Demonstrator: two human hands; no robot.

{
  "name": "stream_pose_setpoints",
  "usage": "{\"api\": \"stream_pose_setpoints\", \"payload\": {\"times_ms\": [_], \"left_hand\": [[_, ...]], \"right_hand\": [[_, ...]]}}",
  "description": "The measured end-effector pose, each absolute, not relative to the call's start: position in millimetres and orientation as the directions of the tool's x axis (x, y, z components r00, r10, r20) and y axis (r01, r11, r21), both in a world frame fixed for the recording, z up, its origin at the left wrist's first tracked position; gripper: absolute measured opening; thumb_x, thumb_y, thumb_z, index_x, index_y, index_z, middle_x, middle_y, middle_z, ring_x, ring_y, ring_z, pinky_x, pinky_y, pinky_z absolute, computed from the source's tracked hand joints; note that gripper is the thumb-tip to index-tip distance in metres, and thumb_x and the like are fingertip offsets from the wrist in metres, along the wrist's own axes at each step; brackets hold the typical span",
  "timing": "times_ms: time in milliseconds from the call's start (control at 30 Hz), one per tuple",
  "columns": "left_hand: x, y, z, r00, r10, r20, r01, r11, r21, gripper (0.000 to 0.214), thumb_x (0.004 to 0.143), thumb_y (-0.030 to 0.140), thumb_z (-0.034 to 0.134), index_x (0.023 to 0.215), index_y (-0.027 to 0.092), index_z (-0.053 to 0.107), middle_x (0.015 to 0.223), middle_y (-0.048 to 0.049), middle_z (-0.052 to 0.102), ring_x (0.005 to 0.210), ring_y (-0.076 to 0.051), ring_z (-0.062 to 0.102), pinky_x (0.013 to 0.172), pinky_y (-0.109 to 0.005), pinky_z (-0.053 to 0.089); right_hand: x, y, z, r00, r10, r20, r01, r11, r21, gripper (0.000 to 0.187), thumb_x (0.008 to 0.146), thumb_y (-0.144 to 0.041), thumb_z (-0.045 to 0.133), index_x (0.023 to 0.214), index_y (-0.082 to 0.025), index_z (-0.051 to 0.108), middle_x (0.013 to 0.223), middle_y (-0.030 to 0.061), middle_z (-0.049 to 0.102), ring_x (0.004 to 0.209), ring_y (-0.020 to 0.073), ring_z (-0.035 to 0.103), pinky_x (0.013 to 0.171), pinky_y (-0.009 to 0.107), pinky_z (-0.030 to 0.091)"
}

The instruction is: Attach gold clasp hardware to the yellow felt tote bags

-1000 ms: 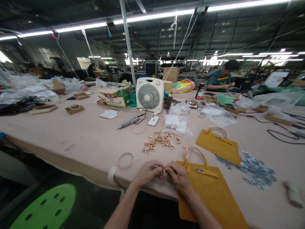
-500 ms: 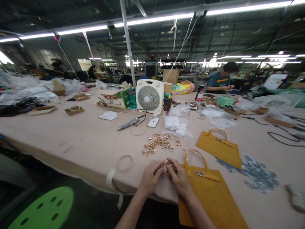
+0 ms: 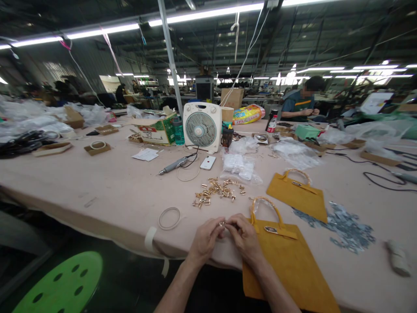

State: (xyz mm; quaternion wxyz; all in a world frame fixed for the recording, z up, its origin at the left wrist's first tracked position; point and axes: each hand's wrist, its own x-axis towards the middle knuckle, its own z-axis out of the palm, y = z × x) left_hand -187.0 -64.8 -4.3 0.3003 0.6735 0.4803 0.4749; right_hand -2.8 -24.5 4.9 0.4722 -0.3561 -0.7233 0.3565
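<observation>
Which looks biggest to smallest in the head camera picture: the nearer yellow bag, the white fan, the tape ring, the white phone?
1. Nearer yellow bag: largest, though it is also closest to the camera.
2. White fan.
3. Tape ring and white phone: they look about alike. The ring lies nearer, so I won't rank them.

A white fan (image 3: pixel 202 127) is standing at my twelve o'clock on the table (image 3: pixel 114 191), with a white phone (image 3: pixel 207 162) lying just in front of it. A tape ring (image 3: pixel 169 218) is lying at ten o'clock, grey metal bits (image 3: pixel 342 224) are lying scattered at three, and a green stool (image 3: pixel 61 284) is sitting at eight.
</observation>
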Motion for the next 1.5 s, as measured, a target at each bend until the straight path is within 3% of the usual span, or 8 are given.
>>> {"api": "stream_pose_setpoints", "payload": {"times_ms": [367, 633, 867, 1100, 1200, 1267, 1367, 1500], "left_hand": [[-196, -64, 7, 0.148, 0.982, 0.114, 0.138, -0.135, 0.981, 0.04, 0.103, 0.047, 0.054, 0.123, 0.016, 0.07, 0.074, -0.0015, 0.073, 0.069, -0.016, 0.07, 0.073, -0.026, 0.058], [-192, -66, 8, 0.179, 0.937, 0.3, 0.343, -0.346, 0.873, 0.036, 0.107, 0.037, 0.049, 0.134, 0.023, 0.068, 0.082, -0.0026, 0.07, 0.078, -0.016, 0.068, 0.082, -0.027, 0.055], [-187, -69, -2, 0.198, 0.91, 0.365, 0.389, -0.415, 0.822, 0.038, 0.108, 0.031, 0.044, 0.141, 0.024, 0.063, 0.091, -0.005, 0.068, 0.08, -0.016, 0.067, 0.079, -0.027, 0.056], [-185, -69, -6, 0.22, 0.868, 0.446, 0.454, -0.496, 0.74, 0.037, 0.109, 0.028, 0.043, 0.139, 0.022, 0.063, 0.086, -0.0046, 0.068, 0.08, -0.016, 0.066, 0.077, -0.027, 0.058], [-183, -66, -3, 0.212, 0.859, 0.466, 0.412, -0.511, 0.754, 0.037, 0.108, 0.026, 0.045, 0.14, 0.025, 0.063, 0.091, -0.0045, 0.07, 0.082, -0.015, 0.068, 0.079, -0.026, 0.06], [-182, -63, -3, 0.226, 0.855, 0.466, 0.377, -0.518, 0.768, 0.037, 0.107, 0.025, 0.047, 0.139, 0.029, 0.064, 0.106, -0.0066, 0.073, 0.091, -0.016, 0.071, 0.081, -0.025, 0.062], [-181, -56, -6, 0.221, 0.838, 0.499, 0.368, -0.545, 0.753, 0.033, 0.104, 0.03, 0.053, 0.132, 0.032, 0.071, 0.12, -0.0077, 0.073, 0.109, -0.02, 0.072, 0.091, -0.03, 0.064], [-177, -53, -10, 0.186, 0.822, 0.539, 0.372, -0.566, 0.736, 0.028, 0.102, 0.035, 0.059, 0.123, 0.033, 0.076, 0.113, -0.0052, 0.074, 0.103, -0.02, 0.075, 0.088, -0.029, 0.066]], "right_hand": [[-3, -33, 4, -0.386, 0.754, 0.531, 0.24, 0.639, -0.731, 0.02, 0.101, -0.024, 0.058, 0.108, -0.032, 0.075, 0.101, 0.0081, 0.071, 0.097, 0.0248, 0.066, 0.088, 0.04, 0.053], [-1, -26, 5, -0.327, 0.821, 0.468, 0.13, 0.529, -0.839, 0.016, 0.1, -0.031, 0.064, 0.108, -0.031, 0.077, 0.099, 0.0072, 0.073, 0.095, 0.0248, 0.067, 0.088, 0.04, 0.053], [-3, -25, -2, -0.315, 0.823, 0.474, 0.185, 0.543, -0.819, 0.018, 0.103, -0.031, 0.057, 0.1, -0.026, 0.074, 0.091, 0.0065, 0.068, 0.086, 0.0222, 0.063, 0.08, 0.036, 0.051], [-1, -26, 3, -0.315, 0.84, 0.441, 0.196, 0.512, -0.836, 0.026, 0.105, -0.036, 0.054, 0.089, -0.022, 0.069, 0.085, 0.0043, 0.065, 0.081, 0.0187, 0.061, 0.077, 0.031, 0.049], [3, -26, 12, -0.28, 0.893, 0.352, 0.134, 0.399, -0.907, 0.028, 0.103, -0.044, 0.057, 0.103, -0.021, 0.072, 0.09, 0.0047, 0.068, 0.081, 0.0183, 0.064, 0.077, 0.03, 0.051], [7, -25, 17, -0.291, 0.918, 0.269, 0.077, 0.303, -0.95, 0.039, 0.104, -0.051, 0.052, 0.113, -0.02, 0.073, 0.093, 0.0053, 0.07, 0.081, 0.0182, 0.066, 0.076, 0.03, 0.052], [15, -20, 22, -0.421, 0.89, 0.175, 0.022, 0.203, -0.979, 0.055, 0.104, -0.062, 0.046, 0.103, -0.018, 0.079, 0.088, 0.0049, 0.072, 0.081, 0.0187, 0.065, 0.073, 0.029, 0.05], [25, -21, 28, -0.519, 0.854, 0.028, -0.124, -0.043, -0.991, 0.056, 0.093, -0.068, 0.063, 0.096, -0.016, 0.081, 0.083, 0.0039, 0.072, 0.075, 0.0164, 0.064, 0.073, 0.028, 0.05]]}}
